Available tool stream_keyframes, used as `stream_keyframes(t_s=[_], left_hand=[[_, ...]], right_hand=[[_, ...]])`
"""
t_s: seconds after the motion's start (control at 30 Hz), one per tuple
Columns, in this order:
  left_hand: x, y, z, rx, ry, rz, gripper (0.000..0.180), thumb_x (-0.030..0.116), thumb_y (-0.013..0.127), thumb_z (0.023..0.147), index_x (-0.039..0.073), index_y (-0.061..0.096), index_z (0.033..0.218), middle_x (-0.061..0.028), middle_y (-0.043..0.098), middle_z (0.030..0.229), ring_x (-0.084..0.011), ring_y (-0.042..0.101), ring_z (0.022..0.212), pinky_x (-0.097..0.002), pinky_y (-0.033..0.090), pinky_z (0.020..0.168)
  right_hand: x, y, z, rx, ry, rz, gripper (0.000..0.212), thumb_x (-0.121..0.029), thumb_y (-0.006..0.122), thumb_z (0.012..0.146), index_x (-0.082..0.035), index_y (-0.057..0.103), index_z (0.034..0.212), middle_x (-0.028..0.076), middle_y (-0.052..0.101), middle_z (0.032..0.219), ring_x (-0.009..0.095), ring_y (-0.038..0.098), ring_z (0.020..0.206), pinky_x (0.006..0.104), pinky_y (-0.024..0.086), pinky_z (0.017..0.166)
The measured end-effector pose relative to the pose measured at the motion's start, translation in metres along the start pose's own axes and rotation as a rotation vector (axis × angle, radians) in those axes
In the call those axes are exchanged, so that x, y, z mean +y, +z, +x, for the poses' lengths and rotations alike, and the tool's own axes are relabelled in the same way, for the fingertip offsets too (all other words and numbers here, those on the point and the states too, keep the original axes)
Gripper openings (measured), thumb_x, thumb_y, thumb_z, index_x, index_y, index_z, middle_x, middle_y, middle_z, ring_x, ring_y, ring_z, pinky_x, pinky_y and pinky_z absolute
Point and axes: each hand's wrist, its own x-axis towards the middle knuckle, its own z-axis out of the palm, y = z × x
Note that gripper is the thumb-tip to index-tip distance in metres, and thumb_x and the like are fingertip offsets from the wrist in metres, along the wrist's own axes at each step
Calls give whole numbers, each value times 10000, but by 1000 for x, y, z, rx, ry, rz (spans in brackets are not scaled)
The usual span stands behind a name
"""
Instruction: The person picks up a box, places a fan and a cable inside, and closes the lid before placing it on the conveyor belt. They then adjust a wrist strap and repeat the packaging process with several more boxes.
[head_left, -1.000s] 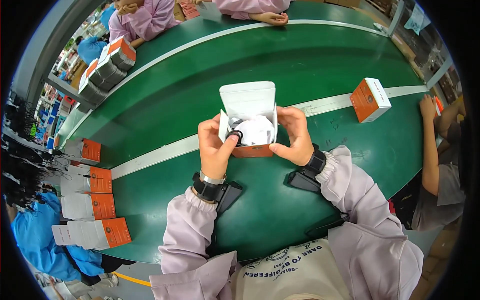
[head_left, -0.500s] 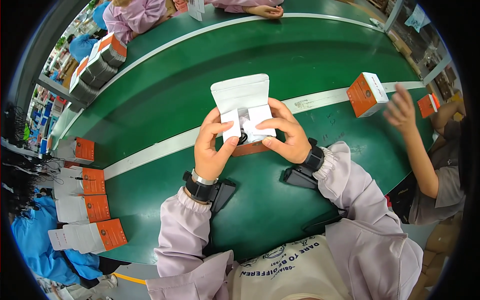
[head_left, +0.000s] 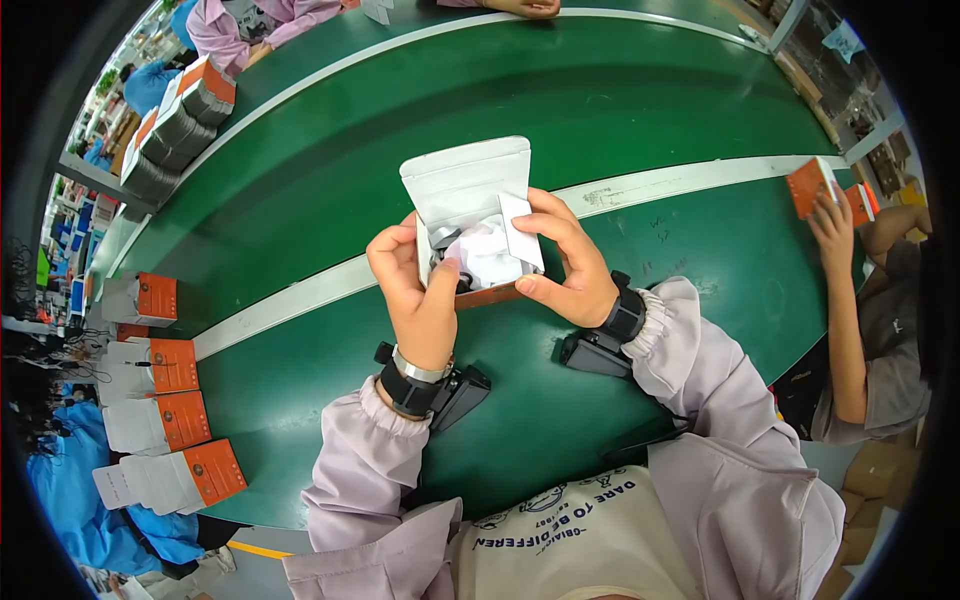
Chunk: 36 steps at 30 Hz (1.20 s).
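Note:
In front of my chest, a small white and orange cardboard box (head_left: 466, 183) is held above the table with its lid raised. My left hand (head_left: 415, 290) is closed around its left side, the thumb reaching in over the opening. My right hand (head_left: 572, 262) grips the right side, with fingers on the white side flap (head_left: 519, 236) and the thumb at the lower front corner. Inside are a crumpled white wrapped item (head_left: 486, 252) and part of a black cable (head_left: 462, 279). The left flap is not clearly visible, and the bottom of the contents is hidden.
A green table (head_left: 500, 390) is crossed by a pale strip (head_left: 280, 310). Several open orange and white boxes (head_left: 185, 420) line the left edge; stacked flat cartons (head_left: 170, 145) stand farther back. At right, a co-worker's hand (head_left: 832, 232) holds an orange box (head_left: 808, 188).
The left flap no longer covers the opening, and more contents show. My left thumb has moved inward over them. On the right, the co-worker has taken the standing orange box and moved it rightward.

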Motion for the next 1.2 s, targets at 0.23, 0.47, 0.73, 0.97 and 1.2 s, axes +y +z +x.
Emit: stream_keyframes(t_s=[0.23,0.47,0.73,0.97,1.2], left_hand=[[-7,-13,3,-192,275,264,421,-64,574,707,59,371,1055,-157,423,1192,-234,448,1087,-355,361,915],[-18,-32,13,-302,361,284,540,-27,678,641,74,384,1082,-122,448,1156,-270,443,1092,-387,390,890],[-8,-21,14,-346,402,74,597,58,746,618,78,392,1099,-92,478,1049,-285,431,1087,-407,379,889],[-5,-17,5,-284,326,25,530,68,718,661,85,411,1093,-87,473,1054,-278,403,1099,-423,334,919],[-1,-24,10,-459,415,289,218,62,648,721,46,543,912,-104,478,1087,-272,420,1066,-407,341,901]], right_hand=[[-2,-4,4,-101,-51,77,398,-82,644,731,-86,509,1106,155,319,1288,300,404,1142,384,333,935],[6,1,2,-61,-132,127,383,-127,640,748,-84,431,1066,163,385,1241,336,373,1167,443,271,971],[-5,-1,5,-52,-123,109,445,-86,651,703,-79,389,1063,143,446,1154,315,381,1150,435,294,951],[-19,6,-1,22,-33,1,385,-93,645,709,-75,458,1045,136,444,1132,285,403,1106,412,304,938],[-21,0,1,-86,-119,-83,208,-84,608,742,-73,581,948,147,426,1159,295,418,1091,395,328,921]])
